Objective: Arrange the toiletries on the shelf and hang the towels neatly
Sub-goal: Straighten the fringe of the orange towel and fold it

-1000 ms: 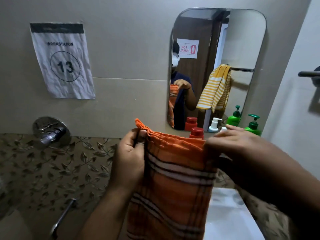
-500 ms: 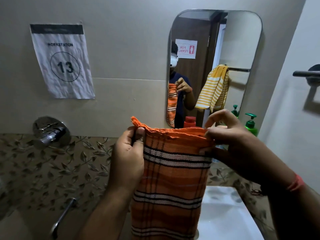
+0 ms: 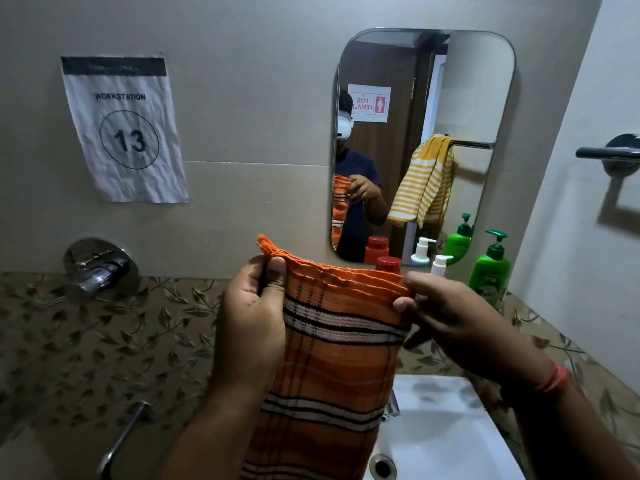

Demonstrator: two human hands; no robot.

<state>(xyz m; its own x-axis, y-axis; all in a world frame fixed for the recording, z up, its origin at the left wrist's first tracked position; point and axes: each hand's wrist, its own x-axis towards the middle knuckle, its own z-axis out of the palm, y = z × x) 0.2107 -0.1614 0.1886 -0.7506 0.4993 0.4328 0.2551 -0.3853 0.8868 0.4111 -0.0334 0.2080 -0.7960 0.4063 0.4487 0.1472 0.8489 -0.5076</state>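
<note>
An orange towel (image 3: 332,368) with black and white stripes hangs folded in front of me over the sink. My left hand (image 3: 251,327) pinches its top left corner. My right hand (image 3: 446,310) pinches the top right edge between thumb and fingers. Behind the towel stand a red-capped bottle (image 3: 388,264), a white pump bottle (image 3: 440,264) and a green pump bottle (image 3: 490,268) below the mirror. A chrome towel bar (image 3: 602,152) juts from the right wall. A yellow striped towel (image 3: 424,183) on a rail shows only as a reflection in the mirror.
A white sink (image 3: 446,441) with its drain lies at the lower right. A rounded mirror (image 3: 478,98) hangs on the back wall. A chrome wall valve (image 3: 98,268) and a spout (image 3: 121,434) sit at the left. A paper sign reading 13 (image 3: 124,129) is taped up.
My right hand has dropped from above the top edge and now pinches the right corner. The towel sits slightly lower and flatter, so the bottles behind it show again.
</note>
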